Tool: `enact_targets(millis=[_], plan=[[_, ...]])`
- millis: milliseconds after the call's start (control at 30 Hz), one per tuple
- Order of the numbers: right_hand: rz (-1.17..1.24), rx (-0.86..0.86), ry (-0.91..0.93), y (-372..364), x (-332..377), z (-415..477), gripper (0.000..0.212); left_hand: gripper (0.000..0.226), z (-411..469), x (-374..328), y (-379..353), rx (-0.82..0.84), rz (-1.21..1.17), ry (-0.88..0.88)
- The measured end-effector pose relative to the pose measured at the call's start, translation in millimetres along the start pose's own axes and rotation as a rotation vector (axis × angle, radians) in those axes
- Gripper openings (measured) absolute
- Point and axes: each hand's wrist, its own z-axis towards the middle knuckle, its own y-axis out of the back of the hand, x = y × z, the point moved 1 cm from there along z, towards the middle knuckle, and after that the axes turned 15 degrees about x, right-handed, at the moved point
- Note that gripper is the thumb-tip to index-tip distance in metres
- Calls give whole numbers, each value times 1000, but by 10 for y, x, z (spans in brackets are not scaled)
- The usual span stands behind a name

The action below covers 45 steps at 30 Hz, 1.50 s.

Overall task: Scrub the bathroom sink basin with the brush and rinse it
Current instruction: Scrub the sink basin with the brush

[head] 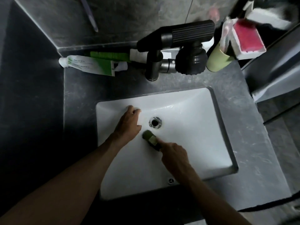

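A white rectangular sink basin (194,135) is set into a dark stone counter, with a round metal drain (155,122) near its middle. My right hand (175,155) grips a small green brush (151,139), index finger stretched along its back, the head pressed on the basin floor just below the drain. My left hand (129,123) rests inside the basin to the left of the drain, fingers curled loosely against the porcelain and holding nothing. A black faucet (170,44) with a ribbed handle stands behind the basin.
Two green-and-white toothpaste tubes (90,64) lie on the counter at the back left. A pale green cup (218,60) with toothbrushes and a white box holding something red (248,40) stand at the back right. An overflow hole (171,181) sits on the near basin wall.
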Motion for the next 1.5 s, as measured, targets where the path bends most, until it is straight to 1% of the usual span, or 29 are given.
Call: enact_targets(millis=[67, 100, 200, 300, 400, 533, 667, 700, 767, 833, 867, 967, 1033, 1067, 1167, 1200, 1267, 1300, 1333, 1400, 1433, 1500], plan=[[-25, -21, 65, -11, 175, 108, 55, 58, -40, 23, -24, -7, -6, 14], [-44, -60, 52, 57, 203, 241, 57, 59, -55, 26, -21, -16, -17, 20], [-45, -100, -77, 384, 31, 538, 55, 60, -66, 45, 26, -37, -40, 37], [-82, -110, -136, 480, -283, 379, 57, 56, -35, -9, 58, -35, -51, 33], [14, -76, -176, 354, -489, 35, 57, 55, -11, -112, 5, -41, -53, 8], [95, 10, -214, 213, -604, -209, 59, 55, 55, -253, -90, 9, -27, -79], [106, 12, -228, 228, -604, -148, 55, 53, 190, -329, -150, 92, 17, -114], [101, 7, -230, 217, -594, -138, 54, 51, 212, -330, -158, 126, 31, -119], [108, 2, -247, 196, -598, -150, 51, 39, 277, -347, -193, 159, 81, -139], [114, -6, -246, 180, -591, -157, 49, 32, 335, -353, -232, 163, 126, -137], [114, -15, -240, 176, -588, -157, 49, 32, 366, -364, -255, 157, 144, -133], [112, -21, -224, 159, -575, -143, 52, 43, 431, -419, -302, 131, 150, -154], [113, -17, -214, 163, -586, -129, 53, 54, 454, -438, -293, 106, 122, -144], [111, -11, -209, 167, -590, -120, 54, 55, 459, -418, -278, 77, 126, -124], [101, 28, -174, 190, -619, -98, 54, 44, 411, -310, -178, -33, 146, -63], [100, 47, -167, 204, -652, -89, 55, 41, 382, -261, -175, -46, 151, -93], [92, 70, -160, 246, -702, -90, 54, 37, 308, -164, -205, -39, 119, -207], [85, 74, -162, 267, -719, -85, 54, 34, 276, -76, -258, -61, 149, -256], [84, 76, -168, 285, -739, -83, 53, 34, 235, -55, -286, -44, 168, -240], [66, 73, -163, 291, -725, -75, 52, 39, 167, 10, -413, 57, 214, -266], [58, 70, -158, 275, -708, -65, 52, 42, 164, 34, -467, 63, 210, -285], [51, 70, -145, 233, -681, -57, 52, 43, 132, 47, -506, 76, 128, -285]])
